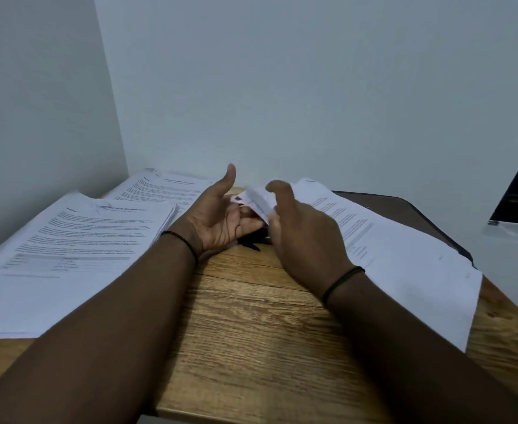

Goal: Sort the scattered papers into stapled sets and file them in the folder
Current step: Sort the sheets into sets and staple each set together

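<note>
Your left hand [221, 220] lies palm-up, fingers spread, cradling a small box [256, 201] your right hand [300, 237] pinches, likely staples. Papers [77, 240] wait left; the folder [404, 206] lies far right under sheets.

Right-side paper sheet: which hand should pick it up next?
Right, probably. The right hand hovers beside the right-side sheet, though it pinches a blurred white item. The left hand sits farther off.
</note>
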